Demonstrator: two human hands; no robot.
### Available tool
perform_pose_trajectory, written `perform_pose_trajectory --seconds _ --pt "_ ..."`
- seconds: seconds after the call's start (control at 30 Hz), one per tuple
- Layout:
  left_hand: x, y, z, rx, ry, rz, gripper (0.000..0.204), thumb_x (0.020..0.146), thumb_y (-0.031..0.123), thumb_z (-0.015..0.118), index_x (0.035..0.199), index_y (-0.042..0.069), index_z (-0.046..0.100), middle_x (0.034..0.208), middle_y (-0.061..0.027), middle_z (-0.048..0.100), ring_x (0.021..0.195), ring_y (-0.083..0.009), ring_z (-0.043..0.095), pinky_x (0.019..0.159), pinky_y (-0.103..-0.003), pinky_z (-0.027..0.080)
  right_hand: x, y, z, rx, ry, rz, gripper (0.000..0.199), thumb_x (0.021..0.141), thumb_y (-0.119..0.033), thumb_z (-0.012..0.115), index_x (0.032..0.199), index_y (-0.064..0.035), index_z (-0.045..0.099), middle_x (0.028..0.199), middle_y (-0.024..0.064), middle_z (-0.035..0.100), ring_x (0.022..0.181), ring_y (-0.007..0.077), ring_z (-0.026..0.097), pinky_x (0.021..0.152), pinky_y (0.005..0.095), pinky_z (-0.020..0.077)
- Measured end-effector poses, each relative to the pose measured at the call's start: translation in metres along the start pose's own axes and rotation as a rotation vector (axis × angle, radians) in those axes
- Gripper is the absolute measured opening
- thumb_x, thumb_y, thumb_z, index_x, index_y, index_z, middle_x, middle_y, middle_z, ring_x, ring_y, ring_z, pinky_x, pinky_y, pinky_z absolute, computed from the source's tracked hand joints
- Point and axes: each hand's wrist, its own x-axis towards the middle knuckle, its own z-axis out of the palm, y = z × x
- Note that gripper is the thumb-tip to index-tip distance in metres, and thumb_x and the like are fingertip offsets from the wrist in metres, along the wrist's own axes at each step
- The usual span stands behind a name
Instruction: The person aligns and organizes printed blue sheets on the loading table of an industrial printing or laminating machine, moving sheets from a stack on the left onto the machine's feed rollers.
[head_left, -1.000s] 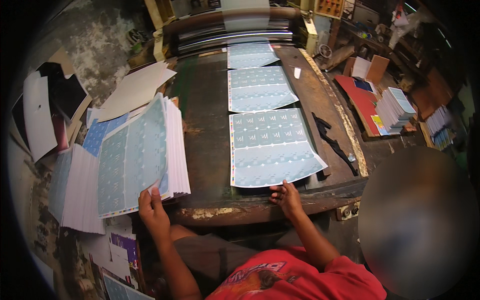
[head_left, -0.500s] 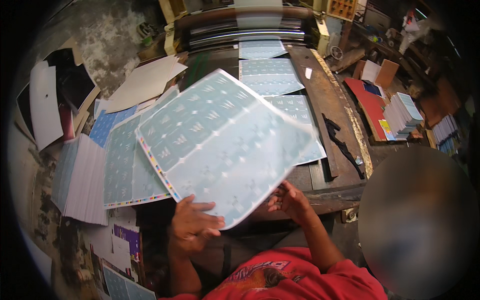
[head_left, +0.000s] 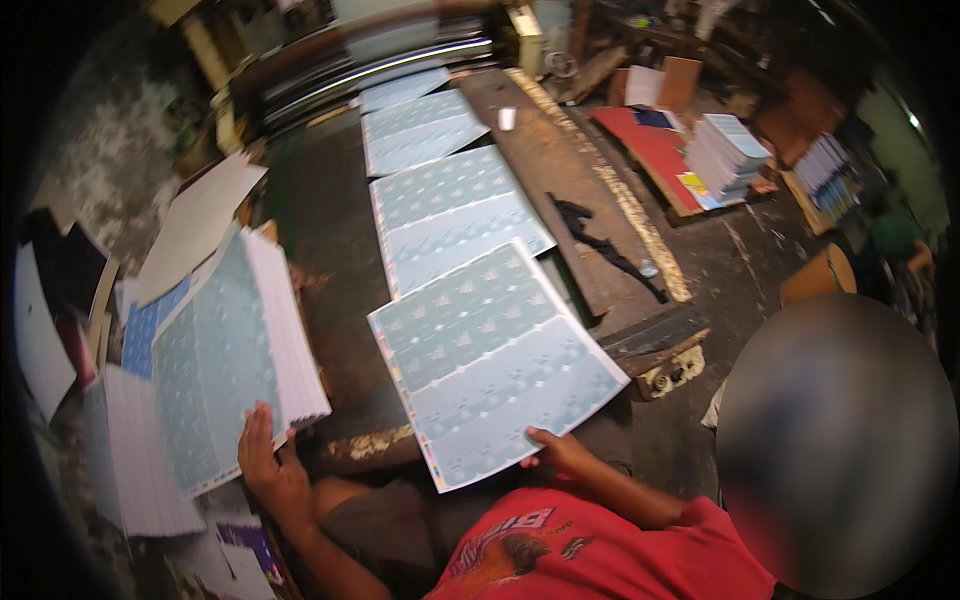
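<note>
In my right hand is a pale blue-green printed sheet, pinched at its near edge, thumb on top. The sheet has white margins and a coloured strip along its left side, and slopes over the front of the machine bed. My left hand is open, its fingers stretched against the near edge of a stack of similar printed sheets. White edges of that stack fan out on its right side. On the bed, another printed sheet lies beyond the held one, with a further sheet behind it.
Rollers cross the far end of the machine bed. A black strap-like thing lies on the bed's right side. Left of the stack stand more fanned sheets and loose cream boards. A paper pile stands by a red board.
The view has turned right. My left hand has let go of the sheet and moved left to the stack. My right hand now grips the sheet, which has been lowered.
</note>
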Motion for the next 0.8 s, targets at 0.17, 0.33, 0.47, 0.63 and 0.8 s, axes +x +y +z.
perform_pose_trajectory --seconds 0.17,0.33,0.47,0.63,0.8 --pt "-0.004 -0.004 -0.005 -0.034 0.047 -0.039 0.032 0.091 0.025 0.065 0.116 0.004 0.067 0.12 -0.0117 0.068 0.119 -0.0325 0.059 0.099 -0.041 0.04 -0.037 -0.002 0.022 0.033 0.025 0.031 0.038 0.101 -0.033 0.048 0.113 0.0022 0.056 0.083 0.0134 0.068 0.072 0.0188 0.064 0.066 0.03 0.051" --pt "-0.003 0.0 -0.012 -0.219 0.04 -0.119 0.042 0.102 0.034 0.047 0.115 0.0 0.068 0.122 -0.0141 0.067 0.12 -0.0319 0.059 0.101 -0.041 0.039 -0.025 -0.008 0.02 0.146 0.007 0.051 0.044 0.1 -0.037 0.05 0.12 0.0025 0.051 0.089 0.0172 0.068 0.074 0.0207 0.065 0.069 0.032 0.0531" --pt "-0.008 -0.006 0.005 -0.397 0.104 -0.402 0.04 0.105 0.021 0.039 0.114 -0.008 0.065 0.115 -0.0196 0.068 0.11 -0.0309 0.062 0.099 -0.038 0.043 0.004 -0.021 0.011 0.236 -0.006 0.017 0.049 0.099 -0.041 0.052 0.122 0.0019 0.049 0.089 0.0191 0.069 0.074 0.0217 0.066 0.072 0.0365 0.0561" --pt "-0.006 -0.005 0.009 -0.617 0.186 -0.468 0.036 0.105 0.023 0.044 0.113 -0.008 0.061 0.115 -0.0155 0.065 0.109 -0.0221 0.059 0.1 -0.034 0.042 0.032 -0.046 0.019 0.233 0.03 -0.04 0.049 0.1 -0.043 0.049 0.121 0.0016 0.05 0.094 0.02 0.069 0.074 0.0209 0.066 0.076 0.0378 0.0552" --pt "-0.016 -0.035 0.012 -0.87 0.402 -0.713 0.046 0.102 0.029 0.051 0.127 -0.01 0.055 0.128 -0.021 0.058 0.118 -0.0251 0.053 0.108 -0.035 0.036 0.04 -0.054 0.043 0.262 0.175 -0.241 0.03 0.102 -0.039 0.045 0.113 -0.0109 0.049 0.098 0.0101 0.069 0.074 0.0143 0.062 0.074 0.0319 0.053"
